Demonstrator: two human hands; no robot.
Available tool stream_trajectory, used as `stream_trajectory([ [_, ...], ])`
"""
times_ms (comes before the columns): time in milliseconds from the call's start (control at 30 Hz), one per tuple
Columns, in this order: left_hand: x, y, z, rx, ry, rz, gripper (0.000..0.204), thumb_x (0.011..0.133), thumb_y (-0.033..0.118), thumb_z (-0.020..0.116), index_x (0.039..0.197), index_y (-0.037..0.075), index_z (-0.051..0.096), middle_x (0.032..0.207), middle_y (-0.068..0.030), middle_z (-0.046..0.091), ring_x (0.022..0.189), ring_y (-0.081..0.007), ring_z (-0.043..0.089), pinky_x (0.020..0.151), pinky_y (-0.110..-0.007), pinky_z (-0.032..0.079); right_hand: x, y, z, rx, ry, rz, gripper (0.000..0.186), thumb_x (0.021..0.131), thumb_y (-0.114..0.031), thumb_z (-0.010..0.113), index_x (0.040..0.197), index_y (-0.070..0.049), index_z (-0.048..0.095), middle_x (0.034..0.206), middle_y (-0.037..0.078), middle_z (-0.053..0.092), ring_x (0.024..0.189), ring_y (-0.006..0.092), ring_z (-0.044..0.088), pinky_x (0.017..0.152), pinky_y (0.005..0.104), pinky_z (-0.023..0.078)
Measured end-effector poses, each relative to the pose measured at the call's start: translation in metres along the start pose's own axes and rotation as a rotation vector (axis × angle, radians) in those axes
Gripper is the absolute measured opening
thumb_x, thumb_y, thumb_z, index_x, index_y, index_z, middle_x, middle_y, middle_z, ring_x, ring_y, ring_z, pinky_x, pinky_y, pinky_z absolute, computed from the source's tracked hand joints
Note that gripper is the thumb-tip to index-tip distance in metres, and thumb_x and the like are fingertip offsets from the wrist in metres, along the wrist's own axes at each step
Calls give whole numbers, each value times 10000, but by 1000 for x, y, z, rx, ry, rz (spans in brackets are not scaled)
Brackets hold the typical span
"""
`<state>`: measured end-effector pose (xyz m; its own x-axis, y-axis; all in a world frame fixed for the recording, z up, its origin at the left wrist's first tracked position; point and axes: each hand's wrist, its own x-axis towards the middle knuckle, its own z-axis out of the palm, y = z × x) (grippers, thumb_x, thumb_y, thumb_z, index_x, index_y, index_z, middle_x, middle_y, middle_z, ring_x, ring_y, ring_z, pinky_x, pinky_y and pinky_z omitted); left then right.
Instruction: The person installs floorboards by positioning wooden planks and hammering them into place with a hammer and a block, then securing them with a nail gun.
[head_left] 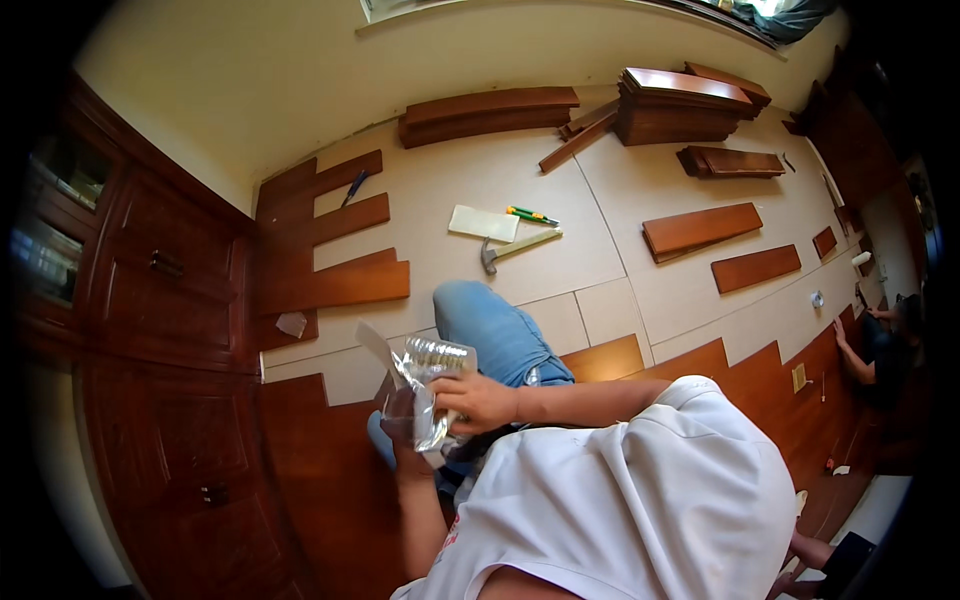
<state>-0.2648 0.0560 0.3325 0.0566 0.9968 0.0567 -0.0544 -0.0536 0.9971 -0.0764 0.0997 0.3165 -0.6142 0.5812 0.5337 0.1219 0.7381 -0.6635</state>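
Looking down, I see both hands meet on a clear plastic bag (425, 385) in front of my knee (490, 330), left of centre. My right hand (478, 400) pinches its upper right side, fingers curled shut on it. My left hand (402, 425) cups it from below, closed on the lower end. The bag's long axis runs near to far, nearly upright.
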Motion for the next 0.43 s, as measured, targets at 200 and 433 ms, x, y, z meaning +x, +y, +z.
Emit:
stream_trajectory([
  [200, -8, -71, -48, -606, 309, -540, 421, 1040, 286, 570, 1376, 34, 550, 1277, -100, 649, 1070, -243, 687, 906, -412, 585, 5, 20, -17, -114, -271, 82, 354, 865, -232, 744, 1191, -107, 685, 1357, 93, 615, 1247, 343, 556, 1059, 479, 429],
  [433, -51, -190, -94, 67, 235, -276, 486, 1049, 266, 579, 1454, 29, 453, 1454, -135, 499, 1334, -251, 500, 1100, -406, 439, -41, 85, -61, -233, -283, 172, 238, 843, -196, 728, 1046, -76, 700, 1158, 101, 679, 1126, 301, 609, 967, 439, 473],
])
